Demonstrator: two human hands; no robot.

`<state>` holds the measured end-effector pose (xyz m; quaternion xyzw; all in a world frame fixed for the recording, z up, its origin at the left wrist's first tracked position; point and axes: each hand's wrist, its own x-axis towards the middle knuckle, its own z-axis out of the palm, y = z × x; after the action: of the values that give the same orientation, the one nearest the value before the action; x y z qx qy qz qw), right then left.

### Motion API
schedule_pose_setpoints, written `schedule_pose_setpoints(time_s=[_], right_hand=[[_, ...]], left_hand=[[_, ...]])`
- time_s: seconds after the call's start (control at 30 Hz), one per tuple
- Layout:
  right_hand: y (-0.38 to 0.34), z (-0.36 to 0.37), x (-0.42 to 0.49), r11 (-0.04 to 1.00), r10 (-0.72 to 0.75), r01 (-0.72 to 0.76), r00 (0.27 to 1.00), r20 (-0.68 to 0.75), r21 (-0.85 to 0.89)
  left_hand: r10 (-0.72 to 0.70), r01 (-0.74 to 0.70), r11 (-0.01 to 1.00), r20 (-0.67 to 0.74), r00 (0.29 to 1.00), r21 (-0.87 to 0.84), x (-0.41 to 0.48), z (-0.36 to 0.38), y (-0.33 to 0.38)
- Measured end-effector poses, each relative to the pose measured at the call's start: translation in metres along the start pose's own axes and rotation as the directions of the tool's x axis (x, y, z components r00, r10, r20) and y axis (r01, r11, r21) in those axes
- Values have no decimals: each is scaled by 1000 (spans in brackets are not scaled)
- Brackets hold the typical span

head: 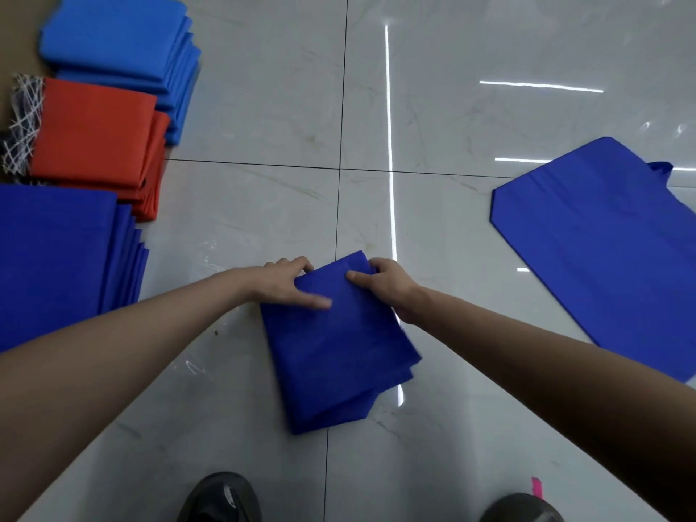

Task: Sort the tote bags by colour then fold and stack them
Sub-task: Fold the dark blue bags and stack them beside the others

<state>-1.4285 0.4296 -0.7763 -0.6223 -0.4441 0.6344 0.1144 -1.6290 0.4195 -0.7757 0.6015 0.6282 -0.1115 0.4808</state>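
Forward, left hand [287,285], right hand [388,287], gripping bag [339,365]

Floor: glossy pale grey marble-look tiles [452,118], faint veining. Thin dark grout lines [341,107] cross a little above frame centre. Long narrow white light reflection [389,145] runs top to bottom just right of the vertical grout line; shorter horizontal white streaks [540,86] lie on the tiles further right.

Left edge: tangle of white mesh netting [22,122], something dark under it, not identifiable. Flat brown surface [19,16] in the top left corner; material unclear.

Bottom edge: two dark grey shoes, one left of centre [220,499], one towards the right [521,508], toes only. Small bright pink scrap [537,487] just beside the right-hand shoe. Tiny brown speck [216,333] on the tile left of centre.
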Motion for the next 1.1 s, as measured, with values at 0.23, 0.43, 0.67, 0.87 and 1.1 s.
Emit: schedule_pose_setpoints(time_s=[0.23,0.43,0.67,0.87,1.1], right_hand=[[-11,-12,-1,994,-101,103,993,66,-34],[9,-40,3,947,-46,16,995,-84,-322],[8,-37,17,873,-311,166,913,-263,-458],[21,-33,22,626,-490,291,869,-74,-723],[38,16,16,221,-612,103,789,-55,-970]], left_hand=[[107,-87,877,15,994,-472,-2,-1,-1],[-31,-149,654,-222,974,-742,2,2,-16],[-219,-106,638,-312,924,-762,4,53,3],[406,-120,890,-646,646,440,11,80,11],[408,-51,820,-519,751,571,32,93,-3]])
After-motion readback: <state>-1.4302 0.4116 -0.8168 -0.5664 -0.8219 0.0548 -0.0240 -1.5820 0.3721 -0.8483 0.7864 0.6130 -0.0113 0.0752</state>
